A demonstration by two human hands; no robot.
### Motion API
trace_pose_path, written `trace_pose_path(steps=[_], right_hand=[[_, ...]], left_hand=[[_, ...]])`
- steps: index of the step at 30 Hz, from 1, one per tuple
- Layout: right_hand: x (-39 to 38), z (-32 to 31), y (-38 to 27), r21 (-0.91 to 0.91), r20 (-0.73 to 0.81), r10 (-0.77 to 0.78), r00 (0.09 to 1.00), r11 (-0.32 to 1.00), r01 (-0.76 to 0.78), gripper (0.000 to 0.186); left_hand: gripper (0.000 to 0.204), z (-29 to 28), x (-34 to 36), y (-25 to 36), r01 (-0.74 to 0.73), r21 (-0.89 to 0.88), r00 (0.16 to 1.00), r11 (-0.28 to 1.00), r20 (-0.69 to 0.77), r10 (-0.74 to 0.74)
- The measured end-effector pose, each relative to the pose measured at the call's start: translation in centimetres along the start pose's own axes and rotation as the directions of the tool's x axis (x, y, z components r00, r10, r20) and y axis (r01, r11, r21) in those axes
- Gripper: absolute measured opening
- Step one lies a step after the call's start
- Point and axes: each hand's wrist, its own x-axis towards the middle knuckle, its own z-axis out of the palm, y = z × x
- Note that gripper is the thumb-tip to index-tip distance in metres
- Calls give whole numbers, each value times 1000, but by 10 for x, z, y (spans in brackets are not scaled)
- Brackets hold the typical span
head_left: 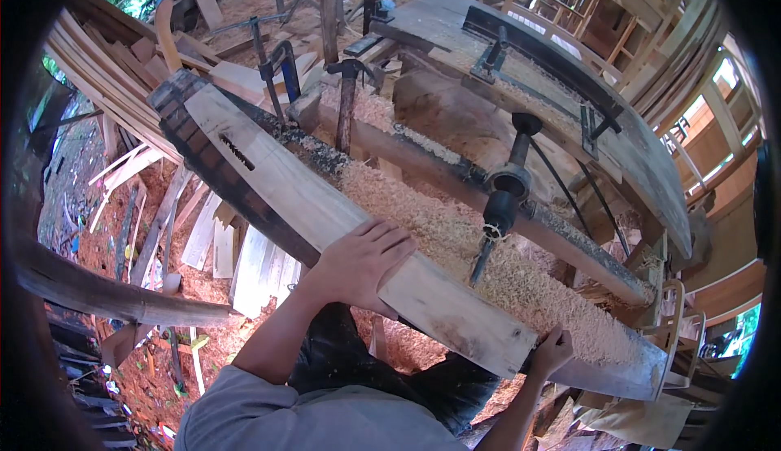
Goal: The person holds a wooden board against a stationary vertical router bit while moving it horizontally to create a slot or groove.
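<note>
A long pale wooden board (301, 199) lies slanting across the sawdust-strewn bench in front of me, with a narrow dark slot cut near its far left end. My left hand (366, 260) grips the board around its middle, fingers laid over the top face toward the far edge. At the board's near right end my right hand (555, 351) is closed; what lies inside its fingers is hidden. Beyond the board, a dark chuck (500, 211) carries a drill bit (482, 262), which points toward the board and stands apart from it.
A hammer (346, 113) and a clamp (277, 77) stand at the bench's far left. Wood shavings (569, 309) cover the bench. A large machine table (443, 24) with a fence is beyond. Bent strips (106, 85) and offcuts (260, 268) lie left.
</note>
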Motion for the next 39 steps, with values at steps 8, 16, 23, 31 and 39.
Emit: trace_pose_path(steps=[8,16,23,31,39], right_hand=[[2,3,-7,-6,-10,-15,1000,1000,15,44],[0,-2,8,-17,12,-26,1000,1000,26,45],[-8,-9,2,-119,-3,12,1000,993,-13,42],[6,3,-36,-104,-26,46,999,993,-48,38],[0,-3,-30,-19,-65,80,995,996,-82,38]], left_hand=[[116,1,2,-1,12,-10,1000,1000,7,-12],[113,-2,-1,3,10,-14,1000,1000,-4,-10],[114,4,0,3,15,-13,999,1000,34,-14],[102,6,3,7,53,46,996,998,-75,-49],[79,36,-30,12,-15,264,926,964,-359,113]])
